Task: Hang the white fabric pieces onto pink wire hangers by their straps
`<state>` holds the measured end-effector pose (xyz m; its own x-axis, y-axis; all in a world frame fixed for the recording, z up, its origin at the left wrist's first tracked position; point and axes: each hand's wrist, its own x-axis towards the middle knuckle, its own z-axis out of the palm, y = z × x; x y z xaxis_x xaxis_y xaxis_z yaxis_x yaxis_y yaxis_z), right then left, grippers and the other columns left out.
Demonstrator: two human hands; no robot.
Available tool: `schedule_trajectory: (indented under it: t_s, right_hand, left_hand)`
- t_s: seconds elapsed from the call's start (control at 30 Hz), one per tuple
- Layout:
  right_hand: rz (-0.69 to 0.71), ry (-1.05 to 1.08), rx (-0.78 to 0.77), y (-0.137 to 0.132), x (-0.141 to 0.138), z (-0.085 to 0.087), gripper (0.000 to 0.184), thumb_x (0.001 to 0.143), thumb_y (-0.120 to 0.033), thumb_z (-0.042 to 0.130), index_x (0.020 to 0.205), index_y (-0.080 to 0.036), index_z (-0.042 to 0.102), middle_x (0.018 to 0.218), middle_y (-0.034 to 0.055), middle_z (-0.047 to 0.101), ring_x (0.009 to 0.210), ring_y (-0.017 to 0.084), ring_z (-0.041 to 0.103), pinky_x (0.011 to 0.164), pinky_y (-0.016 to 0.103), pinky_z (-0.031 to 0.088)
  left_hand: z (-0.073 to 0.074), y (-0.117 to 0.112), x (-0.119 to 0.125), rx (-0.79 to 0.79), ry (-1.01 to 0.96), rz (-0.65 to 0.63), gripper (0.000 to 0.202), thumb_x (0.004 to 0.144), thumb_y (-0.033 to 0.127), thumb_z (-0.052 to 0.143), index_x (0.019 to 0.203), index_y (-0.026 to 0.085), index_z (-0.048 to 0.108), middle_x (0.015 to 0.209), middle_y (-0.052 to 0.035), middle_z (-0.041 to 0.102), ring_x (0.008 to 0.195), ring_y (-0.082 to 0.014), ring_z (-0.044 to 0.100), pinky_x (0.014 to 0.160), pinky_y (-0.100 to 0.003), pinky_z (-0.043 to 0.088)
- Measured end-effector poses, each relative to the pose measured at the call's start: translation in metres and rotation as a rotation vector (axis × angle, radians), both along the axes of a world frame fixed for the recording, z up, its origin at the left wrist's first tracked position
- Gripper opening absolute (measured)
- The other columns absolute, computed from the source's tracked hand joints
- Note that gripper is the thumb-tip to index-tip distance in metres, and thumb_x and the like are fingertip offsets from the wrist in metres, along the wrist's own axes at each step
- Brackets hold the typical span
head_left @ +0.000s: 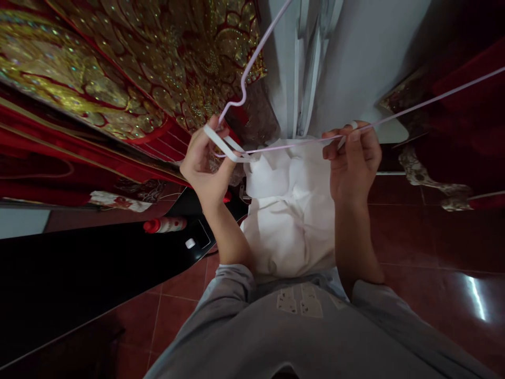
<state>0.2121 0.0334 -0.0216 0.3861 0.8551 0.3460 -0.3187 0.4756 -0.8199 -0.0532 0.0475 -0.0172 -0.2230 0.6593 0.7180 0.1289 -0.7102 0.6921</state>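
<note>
My left hand (209,160) has a white strap (221,142) stretched in a loop between thumb and fingers, around the corner of a lilac wire clothes hanger (292,147). A kinked part of the hanger rises above this hand. Further right, my right hand (355,158) is closed, its thumb pressing the wire against the fingers. A short piece of white strap shows at those fingertips. Below and between both hands hangs a creased white cloth piece (292,210), in front of my body. How the straps join it is hard to see.
Red and gold sequined garments (158,68) hang at the left, close to my left hand. A black table (98,268) holds a red-capped bottle (165,225), a phone (200,233) and a small white case (190,243). Dark red garments (465,121) hang at the right. Red tiles (410,226) cover the floor.
</note>
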Motion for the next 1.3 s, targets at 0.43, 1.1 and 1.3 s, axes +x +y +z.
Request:
schedule_trajectory:
  t_s: [0.43,1.1,1.3]
  right_hand:
    - [0.043,0.048,-0.054,-0.002,0.004,0.010,0.034,0.089,-0.058,0.084,0.086,-0.027,0.070,0.083,-0.0023,0.073,0.058,0.009,0.051,0.052,0.026,0.041]
    - [-0.173,0.051,-0.020,0.002,0.005,0.013,0.011,0.090,-0.023,0.077,0.081,-0.025,0.073,0.093,-0.0014,0.076,0.078,0.010,0.075,0.053,0.019,0.052]
    - [-0.437,0.286,-0.117,-0.011,0.056,0.032,0.051,0.103,-0.004,0.041,0.084,-0.023,0.084,0.097,-0.0012,0.085,0.075,0.006,0.081,0.071,0.015,0.062]
  left_hand:
    - [0.060,0.010,0.030,-0.252,0.116,-0.118,0.029,0.105,0.047,0.079,0.087,0.025,0.075,0.073,-0.0009,0.057,0.066,-0.0182,0.056,0.065,-0.033,0.047]
    - [0.003,-0.020,0.094,-0.295,-0.532,-0.111,0.023,0.106,0.050,0.070,0.101,0.030,0.061,0.088,-0.0003,0.079,0.083,-0.0221,0.077,0.086,-0.037,0.064]
    - [0.013,-0.019,0.081,-0.296,-0.479,-0.061,0.032,0.104,0.059,0.073,0.100,0.031,0.060,0.085,-0.0006,0.075,0.081,-0.0245,0.076,0.087,-0.040,0.065]
